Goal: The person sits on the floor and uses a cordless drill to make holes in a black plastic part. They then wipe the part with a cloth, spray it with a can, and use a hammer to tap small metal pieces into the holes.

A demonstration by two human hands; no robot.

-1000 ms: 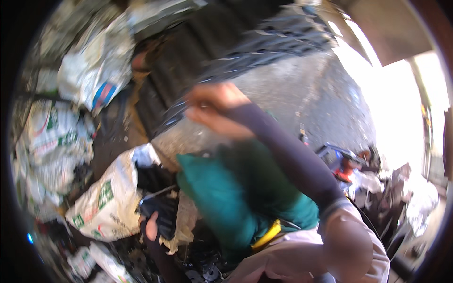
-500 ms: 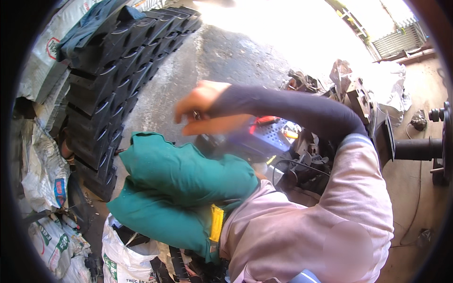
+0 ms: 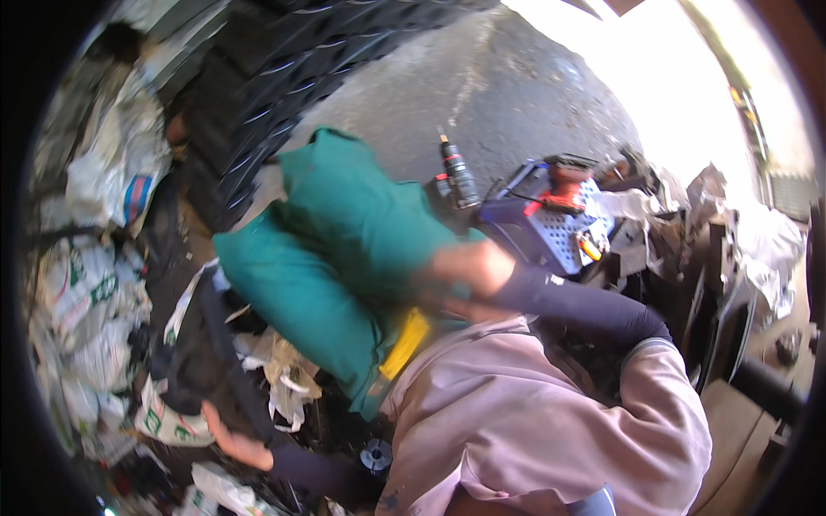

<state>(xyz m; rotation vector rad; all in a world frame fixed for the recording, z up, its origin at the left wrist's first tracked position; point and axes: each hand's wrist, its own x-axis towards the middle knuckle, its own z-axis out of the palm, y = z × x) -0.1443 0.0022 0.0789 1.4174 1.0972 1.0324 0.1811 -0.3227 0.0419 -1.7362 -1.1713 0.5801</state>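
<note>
My left hand (image 3: 234, 440), blurred, is at the lower left beside the rim of a white sack (image 3: 176, 427) with dark contents. Whether its fingers grip the rim I cannot tell. My right hand (image 3: 473, 268) is over my lap, close to the green trousers (image 3: 353, 215), its fingers smeared by motion. A yellow object (image 3: 404, 344) sticks out at my trouser pocket. Beyond my knees, a black and red power screwdriver (image 3: 459, 176) stands on the floor. To its right, a blue perforated plastic stool (image 3: 559, 232) carries a red power tool (image 3: 566, 185) and a yellow-orange handled tool (image 3: 589, 247).
Stacked black ridged parts (image 3: 292, 77) rise at the far left. Crumpled white sacks (image 3: 90, 318) line the left side. Dark metal parts (image 3: 718, 249) and a thick black pipe (image 3: 768, 389) stand at the right. Grey concrete floor (image 3: 542, 95) stretches ahead.
The view has swung left and down. My right hand has drawn back from beyond my knees to my lap. My left hand has come into view by the sack, uncovering the screwdriver and stool.
</note>
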